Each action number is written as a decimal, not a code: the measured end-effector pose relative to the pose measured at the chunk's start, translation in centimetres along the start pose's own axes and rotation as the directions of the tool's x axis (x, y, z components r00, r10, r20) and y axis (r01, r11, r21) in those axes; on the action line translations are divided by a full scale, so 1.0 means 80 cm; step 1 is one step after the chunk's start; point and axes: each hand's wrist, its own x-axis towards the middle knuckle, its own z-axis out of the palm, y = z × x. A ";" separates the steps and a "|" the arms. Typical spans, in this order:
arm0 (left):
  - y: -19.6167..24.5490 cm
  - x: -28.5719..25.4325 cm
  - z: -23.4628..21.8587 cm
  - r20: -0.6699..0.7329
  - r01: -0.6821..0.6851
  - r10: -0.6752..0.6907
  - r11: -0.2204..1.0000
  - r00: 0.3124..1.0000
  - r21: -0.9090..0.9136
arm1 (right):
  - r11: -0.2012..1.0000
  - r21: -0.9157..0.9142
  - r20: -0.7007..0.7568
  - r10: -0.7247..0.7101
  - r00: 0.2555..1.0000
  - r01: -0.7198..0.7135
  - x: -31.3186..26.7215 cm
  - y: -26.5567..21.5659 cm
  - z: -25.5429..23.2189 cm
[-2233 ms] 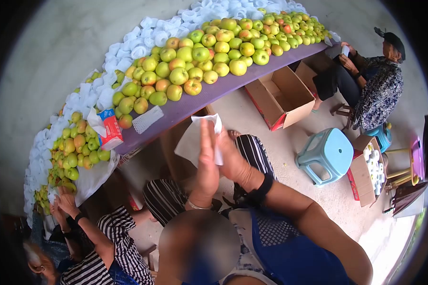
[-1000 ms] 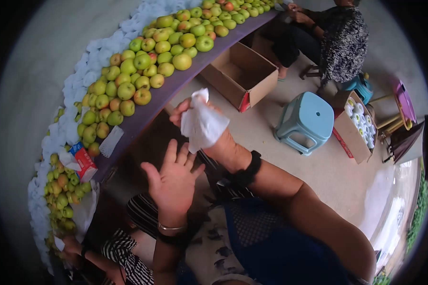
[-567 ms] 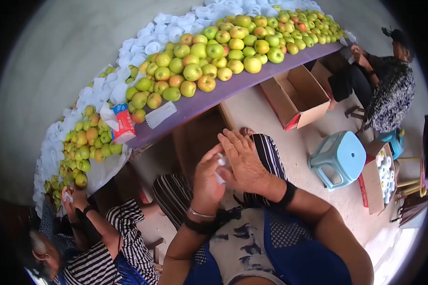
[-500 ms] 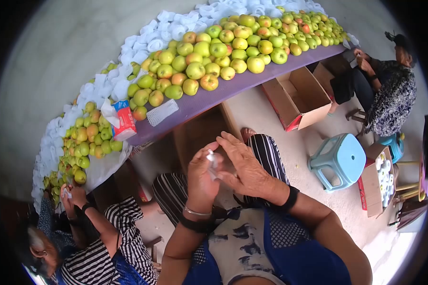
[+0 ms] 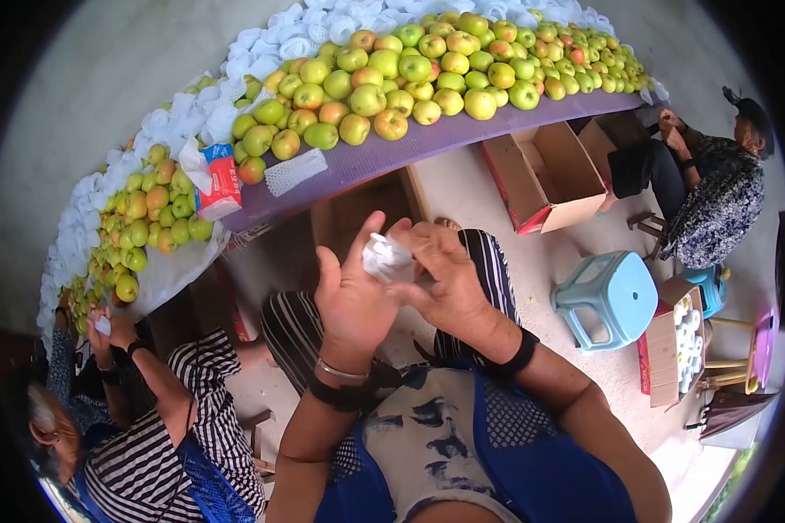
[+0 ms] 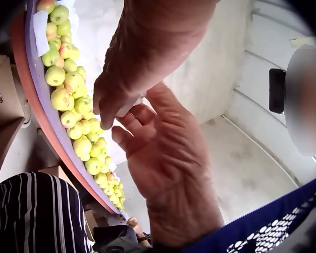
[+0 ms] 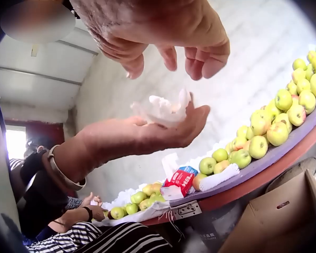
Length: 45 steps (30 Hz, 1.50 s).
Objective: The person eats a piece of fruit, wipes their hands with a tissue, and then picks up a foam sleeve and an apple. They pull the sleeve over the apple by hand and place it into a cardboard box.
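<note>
A crumpled white tissue (image 5: 385, 255) lies on the fingers of my left hand (image 5: 358, 305), whose palm is turned up, thumb spread to the side. My right hand (image 5: 453, 283) is beside it, fingers loosely bent. In the right wrist view, a gap shows between the right fingertips (image 7: 203, 68) and the bunched tissue (image 7: 168, 109) below. From the left wrist the tissue is mostly hidden behind the left hand (image 6: 152, 52), and the right palm (image 6: 168, 153) faces the camera. Both hands are above my striped trousers, in front of the table edge.
Green-red apples (image 5: 384, 65) and white foam nets (image 5: 279, 44) cover the purple table (image 5: 366, 161). A red-blue tissue pack (image 5: 218, 183) and one flat net (image 5: 296, 173) sit near its edge. Cardboard box (image 5: 545, 174) and blue stool (image 5: 606, 296) stand right. People sit on both sides.
Earlier, my palms pressed together with the tissue spread between them; then my right hand held it alone. Both hands met again, and now it is bunched on my left hand, right fingers apart from it.
</note>
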 end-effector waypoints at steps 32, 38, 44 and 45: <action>0.019 -0.124 0.124 0.770 0.104 -0.034 0.994 0.637 -0.042 | 0.871 0.361 -0.064 0.381 0.922 -0.334 -0.023 -0.006 -0.055; 0.018 -0.108 0.119 0.722 0.023 -0.099 0.993 0.685 0.114 | 0.858 0.338 -0.028 0.420 0.907 -0.386 -0.030 0.000 -0.054; 0.012 -0.102 0.122 0.699 -0.025 -0.125 0.979 0.704 0.201 | 0.876 0.313 -0.068 0.405 0.912 -0.366 -0.035 0.012 -0.053; 0.011 -0.101 0.122 0.700 -0.031 -0.124 0.978 0.703 0.205 | 0.880 0.308 -0.063 0.398 0.915 -0.362 -0.035 0.014 -0.050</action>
